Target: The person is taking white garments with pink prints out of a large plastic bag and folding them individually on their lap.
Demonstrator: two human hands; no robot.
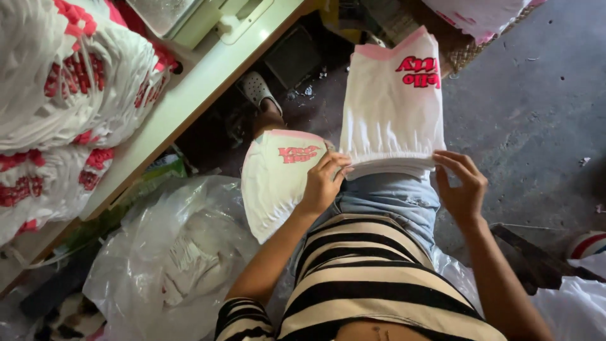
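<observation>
Head view, white garment stack [391, 107] lengthwise away along lap, left hand [323, 183], right hand [464, 186] pinching near edge

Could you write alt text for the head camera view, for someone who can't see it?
Seen from above, a seated person's left hand and right hand grip the near edge of a stack of white garments on their lap. More garments are piled on a table at left.
</observation>
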